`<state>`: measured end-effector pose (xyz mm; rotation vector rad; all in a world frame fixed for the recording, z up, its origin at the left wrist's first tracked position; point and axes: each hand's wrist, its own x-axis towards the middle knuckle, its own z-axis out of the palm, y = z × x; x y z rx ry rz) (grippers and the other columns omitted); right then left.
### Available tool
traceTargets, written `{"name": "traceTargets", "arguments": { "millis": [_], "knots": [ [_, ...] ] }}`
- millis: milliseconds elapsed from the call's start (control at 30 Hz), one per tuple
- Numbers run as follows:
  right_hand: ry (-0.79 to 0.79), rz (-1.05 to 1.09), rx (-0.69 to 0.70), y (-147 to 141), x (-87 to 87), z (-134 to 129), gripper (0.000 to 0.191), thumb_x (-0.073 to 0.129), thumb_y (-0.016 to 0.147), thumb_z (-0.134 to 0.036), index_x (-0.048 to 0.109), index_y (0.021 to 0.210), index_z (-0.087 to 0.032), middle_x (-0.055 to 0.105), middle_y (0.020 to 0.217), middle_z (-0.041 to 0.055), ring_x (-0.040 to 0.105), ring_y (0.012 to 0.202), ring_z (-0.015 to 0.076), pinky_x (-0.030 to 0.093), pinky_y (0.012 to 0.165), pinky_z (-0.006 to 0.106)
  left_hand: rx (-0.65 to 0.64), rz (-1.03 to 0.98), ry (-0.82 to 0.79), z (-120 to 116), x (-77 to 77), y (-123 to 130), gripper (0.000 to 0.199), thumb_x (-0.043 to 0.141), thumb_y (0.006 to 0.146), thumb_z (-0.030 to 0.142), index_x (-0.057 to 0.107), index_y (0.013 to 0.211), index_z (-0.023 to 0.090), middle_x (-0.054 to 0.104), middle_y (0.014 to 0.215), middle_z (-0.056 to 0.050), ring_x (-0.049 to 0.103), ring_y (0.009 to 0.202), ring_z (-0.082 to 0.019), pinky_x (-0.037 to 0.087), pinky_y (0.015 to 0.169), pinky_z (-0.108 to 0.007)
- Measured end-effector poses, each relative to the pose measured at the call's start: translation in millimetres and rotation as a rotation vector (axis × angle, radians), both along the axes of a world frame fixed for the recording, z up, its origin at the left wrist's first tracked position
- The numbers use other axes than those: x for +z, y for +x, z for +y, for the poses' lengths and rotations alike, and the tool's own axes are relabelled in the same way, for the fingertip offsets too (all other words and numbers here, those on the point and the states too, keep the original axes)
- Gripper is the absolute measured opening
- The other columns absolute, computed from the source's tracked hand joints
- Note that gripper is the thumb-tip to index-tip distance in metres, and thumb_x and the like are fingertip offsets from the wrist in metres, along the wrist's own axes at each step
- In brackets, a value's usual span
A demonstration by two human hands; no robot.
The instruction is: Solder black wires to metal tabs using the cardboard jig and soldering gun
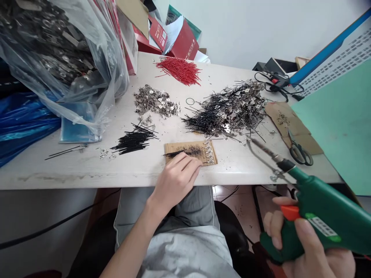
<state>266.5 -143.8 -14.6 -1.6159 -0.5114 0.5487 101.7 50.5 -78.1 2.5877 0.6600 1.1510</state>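
Observation:
My right hand [307, 239] grips a green soldering gun [333, 208] by its handle, beside the orange trigger [290, 212]. The gun's metal tip and bent feed tube point up and left over the table's right side. Resting at the front of a piece of brown cardboard [171, 148], my left hand [179, 177] is closed, its fingertips pinched near the right end. Several black wires [174, 153] stick out leftward from under that hand. Small metal terminals [209, 151] stand in a row along the cardboard's right end. Dark burn marks spot its middle.
Black wires [131, 141], metal tabs [155, 101], red wires [179, 70] and tabs with wires attached [232, 108] lie in piles. Scissors [298, 150] rest on other cardboard [310, 143] at right. A plastic bag of metal parts [58, 50] stands left.

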Motion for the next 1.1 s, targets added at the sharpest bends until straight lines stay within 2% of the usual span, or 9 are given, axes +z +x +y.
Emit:
{"name": "traceTargets", "arguments": {
  "millis": [33, 167, 233, 267, 300, 433, 567, 700, 1100],
  "knots": [
    [0.034, -0.023, -0.019, 8, 0.4, 6, 0.018, 0.061, 0.099, -0.036, 0.066, 0.109, -0.022, 0.053, 0.055, -0.0016, 0.052, 0.051, 0.0187, 0.044, 0.061, 0.037, 0.001, -0.001, -0.008, 0, -0.1, 0, 0.010, 0.058, 0.099, 0.006, 0.063, 0.100, 0.015, 0.073, 0.093, -0.005, 0.064, 0.089, -0.019, 0.058, 0.086, -0.036],
    [0.180, -0.119, 0.070, 44, -7.9, 35, 0.016, 0.060, 0.100, -0.032, 0.068, 0.106, -0.019, 0.054, 0.057, -0.0014, 0.051, 0.050, 0.0188, 0.043, 0.061, 0.038, 0.004, 0.000, -0.035, 0, -0.7, 0, 0.009, 0.059, 0.099, 0.007, 0.064, 0.100, 0.015, 0.073, 0.093, -0.005, 0.064, 0.088, -0.019, 0.058, 0.086, -0.036],
    [0.254, -0.090, 0.089, 60, -14.8, 50, 0.016, 0.066, 0.096, -0.031, 0.068, 0.109, -0.021, 0.068, 0.085, 0.0036, 0.049, 0.048, 0.0143, 0.044, 0.060, 0.039, 0.004, 0.001, -0.042, 0, -0.8, 0, 0.009, 0.060, 0.099, 0.007, 0.064, 0.100, 0.015, 0.073, 0.092, -0.005, 0.063, 0.088, -0.019, 0.057, 0.085, -0.036],
    [0.285, -0.080, 0.103, 68, -18.4, 57, 0.017, 0.068, 0.095, -0.031, 0.067, 0.110, -0.022, 0.070, 0.098, 0.0058, 0.049, 0.048, 0.0127, 0.044, 0.059, 0.038, 0.004, 0.000, -0.042, 0, -0.7, 0, 0.010, 0.059, 0.099, 0.007, 0.064, 0.100, 0.015, 0.073, 0.092, -0.005, 0.063, 0.088, -0.018, 0.057, 0.085, -0.036],
    [0.299, -0.061, 0.127, 75, -22.0, 63, 0.020, 0.070, 0.093, -0.032, 0.068, 0.111, -0.022, 0.070, 0.103, 0.0066, 0.050, 0.048, 0.0123, 0.042, 0.058, 0.037, 0.004, -0.002, -0.039, 0, -0.5, 0, 0.010, 0.059, 0.099, 0.007, 0.064, 0.099, 0.015, 0.073, 0.093, -0.004, 0.063, 0.088, -0.018, 0.057, 0.085, -0.035],
    [0.300, 0.023, 0.217, 97, -35.7, 82, 0.026, 0.074, 0.091, -0.036, 0.071, 0.111, -0.022, 0.071, 0.105, 0.0077, 0.051, 0.052, 0.0128, 0.039, 0.056, 0.035, 0.016, -0.003, -0.026, -1, 1.4, 0, 0.011, 0.060, 0.098, 0.006, 0.064, 0.099, 0.016, 0.073, 0.092, -0.004, 0.063, 0.086, -0.018, 0.057, 0.085, -0.034],
    [0.297, 0.065, 0.267, 109, -43.7, 91, 0.024, 0.074, 0.089, -0.039, 0.074, 0.103, -0.019, 0.072, 0.104, 0.0094, 0.044, 0.049, 0.0098, 0.033, 0.054, 0.034, 0.021, 0.009, -0.028, -1, 3.4, 0, 0.010, 0.060, 0.098, 0.006, 0.064, 0.099, 0.016, 0.073, 0.092, -0.004, 0.063, 0.087, -0.018, 0.058, 0.085, -0.034],
    [0.297, 0.096, 0.278, 113, -43.6, 93, 0.026, 0.076, 0.087, -0.040, 0.075, 0.101, -0.018, 0.072, 0.099, 0.0099, 0.040, 0.045, 0.0088, 0.030, 0.052, 0.034, 0.020, 0.010, -0.034, -1, 4.3, 0, 0.011, 0.062, 0.097, 0.005, 0.064, 0.100, 0.015, 0.074, 0.093, -0.004, 0.064, 0.087, -0.018, 0.058, 0.085, -0.034],
    [0.309, 0.106, 0.273, 119, -46.5, 89, 0.020, 0.073, 0.090, -0.037, 0.075, 0.100, -0.020, 0.072, 0.103, 0.0094, 0.040, 0.047, 0.0096, 0.031, 0.053, 0.036, 0.026, 0.009, -0.072, -2, 5.2, 1, 0.012, 0.062, 0.097, 0.005, 0.065, 0.100, 0.017, 0.075, 0.095, -0.004, 0.065, 0.088, -0.017, 0.057, 0.088, -0.035]
  ]
}}
